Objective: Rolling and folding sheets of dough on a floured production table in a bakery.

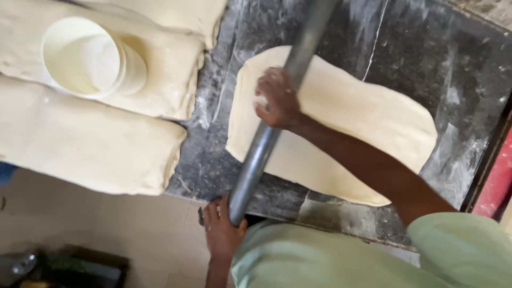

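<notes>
Nearest the camera, the left hand (221, 232) is wrapped around the near end of a long grey metal rolling pin (266, 133), fingers curled over the tip at the worktop's (469, 80) front edge, below a pale green sleeve (341, 261). Further along, the right hand (277, 98) lies on top of the pin's middle, fingers bent over it and pressing down, the arm reaching in from the right. The pin lies slantwise across a flattened sheet of pale dough (362, 122), which rests on the dark, flour-dusted worktop, already spread into a broad, uneven oblong. The step in hand looks like rolling the sheet out thinner; a sensible next stroke would call for even downward pressure from both hands and a push along the sheet, so the edges thin as evenly as the middle. To the far left, thick folded slabs of dough (90, 144) lie side by side, with a round white plastic tub (85, 56) tipped on its side on top of one.
</notes>
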